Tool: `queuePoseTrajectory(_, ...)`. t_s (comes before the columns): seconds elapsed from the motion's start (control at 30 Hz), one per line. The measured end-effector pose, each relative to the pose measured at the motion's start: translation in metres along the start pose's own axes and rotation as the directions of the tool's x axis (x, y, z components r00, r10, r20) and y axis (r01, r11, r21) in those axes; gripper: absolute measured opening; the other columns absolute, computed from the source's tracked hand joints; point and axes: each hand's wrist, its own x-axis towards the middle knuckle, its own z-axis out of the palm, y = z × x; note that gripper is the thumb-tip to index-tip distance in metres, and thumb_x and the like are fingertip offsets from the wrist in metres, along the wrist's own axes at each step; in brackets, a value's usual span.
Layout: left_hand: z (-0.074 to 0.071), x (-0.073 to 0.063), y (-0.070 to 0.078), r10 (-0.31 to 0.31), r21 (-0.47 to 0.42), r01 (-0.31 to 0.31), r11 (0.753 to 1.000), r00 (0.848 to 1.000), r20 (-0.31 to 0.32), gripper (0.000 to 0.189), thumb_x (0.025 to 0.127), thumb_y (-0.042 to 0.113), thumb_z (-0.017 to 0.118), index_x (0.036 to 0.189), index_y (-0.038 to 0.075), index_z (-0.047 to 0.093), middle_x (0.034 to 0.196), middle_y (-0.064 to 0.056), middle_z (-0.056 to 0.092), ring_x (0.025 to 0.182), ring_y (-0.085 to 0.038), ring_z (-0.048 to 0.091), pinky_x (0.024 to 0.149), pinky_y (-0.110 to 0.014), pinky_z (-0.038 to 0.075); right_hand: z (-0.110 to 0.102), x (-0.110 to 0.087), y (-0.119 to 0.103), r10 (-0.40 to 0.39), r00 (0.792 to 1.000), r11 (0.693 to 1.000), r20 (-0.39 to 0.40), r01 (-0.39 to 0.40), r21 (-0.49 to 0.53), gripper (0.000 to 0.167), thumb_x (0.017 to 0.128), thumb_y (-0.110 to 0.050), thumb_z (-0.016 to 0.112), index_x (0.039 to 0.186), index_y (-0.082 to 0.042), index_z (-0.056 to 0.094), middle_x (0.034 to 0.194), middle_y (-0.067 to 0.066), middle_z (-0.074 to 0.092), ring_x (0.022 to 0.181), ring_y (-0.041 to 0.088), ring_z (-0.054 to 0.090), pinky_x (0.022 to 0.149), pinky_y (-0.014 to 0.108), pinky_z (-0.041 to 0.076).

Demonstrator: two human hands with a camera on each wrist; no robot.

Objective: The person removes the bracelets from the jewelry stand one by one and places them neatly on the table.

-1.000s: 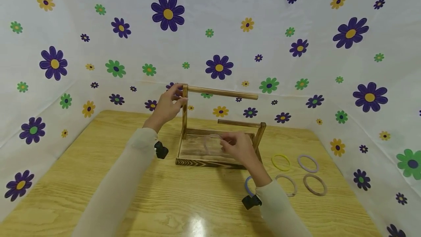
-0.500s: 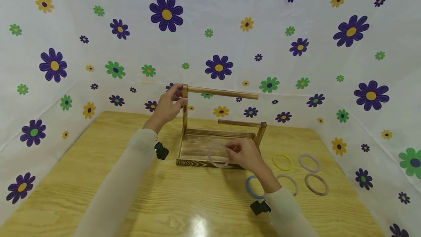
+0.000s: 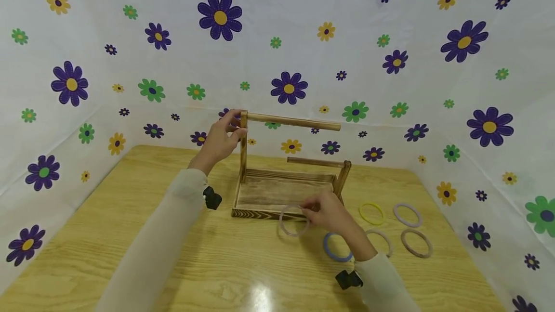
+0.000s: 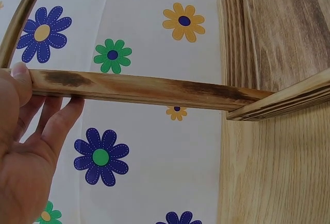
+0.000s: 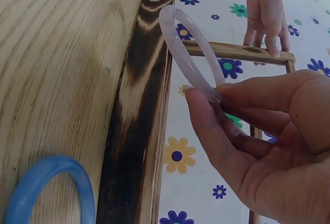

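My left hand (image 3: 218, 138) grips the top of the left upright (image 3: 244, 153) of a wooden display stand, thumb on one side and fingers on the other, as the left wrist view shows. My right hand (image 3: 328, 212) pinches a pale pinkish, translucent bangle (image 5: 180, 56) between thumb and fingertips. In the head view this bangle overlaps the front edge of the stand's tray (image 3: 260, 214). A long upper bar (image 3: 295, 122) runs right from the left upright. From the right upright (image 3: 342, 177), a shorter bar (image 3: 314, 162) points left. Neither bar carries a bangle.
On the table right of the stand lie a yellow bangle (image 3: 360, 212), a lavender bangle (image 3: 406, 204), a brownish bangle (image 3: 419, 255) and a pale bangle (image 3: 390, 244) partly behind my right wrist. A blue bangle (image 5: 56, 163) lies nearer. Flower-printed cloth (image 3: 347, 4) encloses the table's back and sides.
My right hand has moved the pale bangle from over the tray toward me, down past its front edge. My left hand has kept its grip on the upright.
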Motion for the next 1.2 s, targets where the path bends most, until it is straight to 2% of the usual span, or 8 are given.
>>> queuePoseTrajectory(0.13, 0.0, 0.001, 0.001, 0.002, -0.002, -0.002, 1.0, 1.0, 0.004, 0.047, 0.108, 0.022, 0.056, 0.153, 0.016, 0.043, 0.124, -0.017, 0.06, 0.122, -0.038, 0.065, 0.1, -0.054, 0.056, -0.001, -0.003, 0.002, 0.01, 0.998, 1.0, 0.06, -0.01, 0.013, 0.018, 0.096, 0.0, 0.067, 0.108, 0.009, 0.076, 0.09, 0.021, 0.078, 0.06, 0.01, 0.069, 0.057, 0.02, 0.055)
queuePoseTrajectory(0.27, 0.001, 0.001, 0.001, 0.003, -0.008, -0.003, 1.0, 1.0, 0.012, 0.046, 0.107, 0.021, 0.056, 0.152, 0.016, 0.044, 0.123, -0.017, 0.059, 0.121, -0.039, 0.065, 0.098, -0.054, 0.057, 0.0, -0.007, 0.003, 0.028, 0.993, 0.997, 0.115, -0.035, 0.062, 0.019, 0.096, 0.001, 0.066, 0.109, 0.013, 0.074, 0.09, 0.026, 0.076, 0.063, 0.021, 0.073, 0.058, 0.021, 0.057)
queuePoseTrajectory(0.37, 0.001, 0.0, 0.001, 0.004, -0.011, -0.004, 1.0, 1.0, 0.01, 0.046, 0.107, 0.021, 0.056, 0.152, 0.016, 0.044, 0.122, -0.018, 0.059, 0.121, -0.039, 0.065, 0.098, -0.054, 0.057, 0.001, -0.009, 0.003, 0.016, 0.99, 0.997, 0.137, -0.025, 0.066, 0.019, 0.097, 0.002, 0.065, 0.109, 0.014, 0.073, 0.092, 0.028, 0.075, 0.064, 0.026, 0.074, 0.059, 0.021, 0.058)
queuePoseTrajectory(0.67, 0.001, 0.0, -0.001, 0.007, -0.004, -0.007, 1.0, 1.0, 0.003, 0.046, 0.107, 0.021, 0.057, 0.152, 0.015, 0.044, 0.123, -0.018, 0.06, 0.12, -0.039, 0.066, 0.098, -0.055, 0.057, 0.006, -0.012, 0.008, 0.024, 0.983, 0.998, 0.183, -0.034, 0.053, 0.017, 0.096, 0.002, 0.066, 0.107, 0.012, 0.075, 0.082, 0.021, 0.075, 0.061, 0.009, 0.067, 0.054, 0.018, 0.054)
queuePoseTrajectory(0.93, 0.001, 0.001, -0.001, 0.013, 0.0, -0.013, 1.0, 1.0, 0.003, 0.047, 0.107, 0.021, 0.057, 0.152, 0.015, 0.044, 0.123, -0.018, 0.06, 0.119, -0.038, 0.066, 0.099, -0.055, 0.056, 0.008, -0.014, 0.011, 0.053, 0.979, 0.998, 0.196, -0.057, 0.015, 0.019, 0.096, 0.001, 0.066, 0.11, 0.011, 0.075, 0.1, 0.023, 0.077, 0.064, 0.011, 0.069, 0.056, 0.019, 0.055)
queuePoseTrajectory(1.2, 0.0, 0.0, 0.001, 0.008, -0.006, -0.008, 1.0, 1.0, 0.003, 0.045, 0.107, 0.021, 0.057, 0.151, 0.016, 0.045, 0.123, -0.017, 0.06, 0.119, -0.038, 0.066, 0.099, -0.055, 0.056, 0.011, -0.012, 0.016, 0.062, 0.979, 0.998, 0.196, -0.059, -0.022, 0.011, 0.095, -0.005, 0.071, 0.096, 0.003, 0.079, 0.081, 0.013, 0.076, 0.06, 0.01, 0.064, 0.053, 0.021, 0.052)
